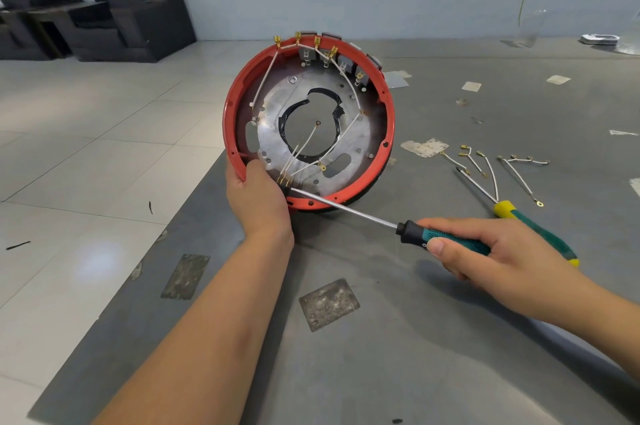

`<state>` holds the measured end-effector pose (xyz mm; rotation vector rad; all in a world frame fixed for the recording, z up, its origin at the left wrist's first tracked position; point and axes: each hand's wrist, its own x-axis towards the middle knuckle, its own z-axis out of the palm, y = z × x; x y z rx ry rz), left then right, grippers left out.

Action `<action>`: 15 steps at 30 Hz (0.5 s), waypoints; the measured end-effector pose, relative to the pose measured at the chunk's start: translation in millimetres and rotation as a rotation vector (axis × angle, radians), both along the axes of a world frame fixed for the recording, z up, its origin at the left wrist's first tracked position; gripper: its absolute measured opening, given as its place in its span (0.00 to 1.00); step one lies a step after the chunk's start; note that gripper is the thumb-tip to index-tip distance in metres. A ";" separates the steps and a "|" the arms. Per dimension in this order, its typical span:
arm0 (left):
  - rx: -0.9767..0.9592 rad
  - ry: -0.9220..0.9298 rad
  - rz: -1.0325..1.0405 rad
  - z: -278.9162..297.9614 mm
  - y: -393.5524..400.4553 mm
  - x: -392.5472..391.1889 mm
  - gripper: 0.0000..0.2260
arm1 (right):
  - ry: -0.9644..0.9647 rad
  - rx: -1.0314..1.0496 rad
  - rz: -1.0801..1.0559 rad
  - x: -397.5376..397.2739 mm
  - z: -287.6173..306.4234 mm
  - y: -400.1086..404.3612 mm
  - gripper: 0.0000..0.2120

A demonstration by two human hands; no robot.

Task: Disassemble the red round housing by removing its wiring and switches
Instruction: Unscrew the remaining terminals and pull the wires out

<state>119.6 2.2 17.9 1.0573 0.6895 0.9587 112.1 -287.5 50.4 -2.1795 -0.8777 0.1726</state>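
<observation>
The red round housing (387,106) stands tilted on its edge on the grey table, its open side toward me. Inside is a metal plate (367,133) with a central hole. White wires (266,78) with brass terminals run across it, up to several grey switches (346,62) along the upper rim. My left hand (256,196) grips the housing's lower left rim. My right hand (498,255) holds a green-handled screwdriver (446,237). Its tip (292,189) touches the brass terminals at the lower rim.
A second screwdriver (533,227) with a green and yellow handle lies on the table behind my right hand. Loose white wires (491,171) lie beside it. Tape patches (329,303) dot the grey table (381,372). Tiled floor and dark armchairs (131,9) lie to the left.
</observation>
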 end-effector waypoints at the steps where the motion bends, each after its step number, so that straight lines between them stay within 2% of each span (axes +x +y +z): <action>1: 0.006 0.000 0.004 -0.2 -0.1 0.3 0.13 | -0.004 -0.007 -0.002 -2.5 -0.9 0.5 0.19; 4: 0.013 0.010 0.022 -1.8 0.0 0.8 0.13 | -0.018 0.004 -0.017 -9.4 -3.7 2.7 0.19; 10: 0.015 0.028 0.045 -1.7 -0.3 1.4 0.17 | -0.068 0.008 -0.033 -20.4 -9.9 5.5 0.13; 15: 0.044 0.004 0.065 1.5 -1.6 2.3 0.21 | -0.089 0.000 -0.048 -26.9 -18.0 9.1 0.17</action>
